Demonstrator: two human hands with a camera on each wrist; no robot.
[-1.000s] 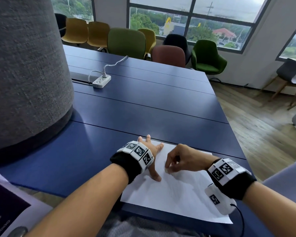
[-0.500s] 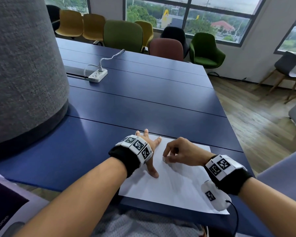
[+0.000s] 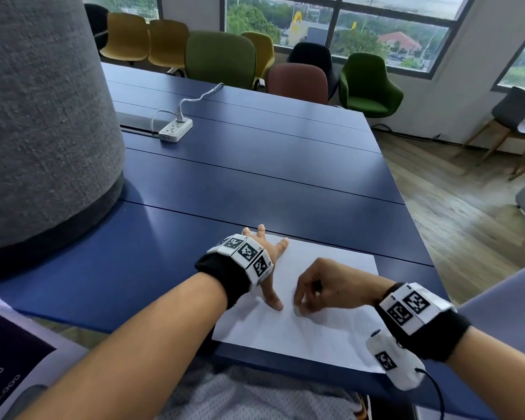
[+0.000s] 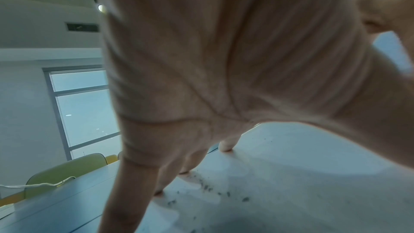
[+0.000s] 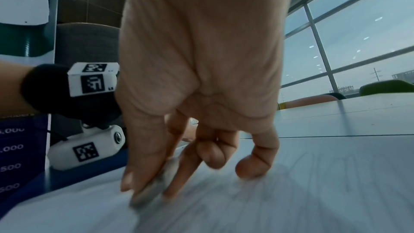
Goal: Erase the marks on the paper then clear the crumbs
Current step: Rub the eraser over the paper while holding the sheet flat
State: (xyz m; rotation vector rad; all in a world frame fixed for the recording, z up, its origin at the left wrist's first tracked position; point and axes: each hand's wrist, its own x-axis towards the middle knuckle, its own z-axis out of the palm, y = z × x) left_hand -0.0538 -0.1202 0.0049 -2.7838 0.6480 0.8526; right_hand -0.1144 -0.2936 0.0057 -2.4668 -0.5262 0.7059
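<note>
The right hand [image 3: 322, 286] pinches an eraser [image 5: 147, 192] and rubs the paper [image 3: 331, 334]; the left hand [image 3: 265, 268] presses it flat, fingers [image 4: 227, 145] spread; faint marks [image 5: 325, 171] and crumbs [image 4: 208, 186] remain, so much is left.

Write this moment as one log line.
step: erasing | left hand: presses paper flat | right hand: pinches eraser | crumbs: on paper

A long dark blue table [image 3: 255, 177] runs toward a row of yellow, green, black and dusty-red chairs [image 3: 222, 59] under wide windows [image 3: 361, 22] showing trees and rooftops. A white power strip [image 3: 175, 129] lies on the table. A grey fabric-covered column [image 3: 40, 116] stands at left. The floor [image 3: 455, 207] is wood plank.
</note>
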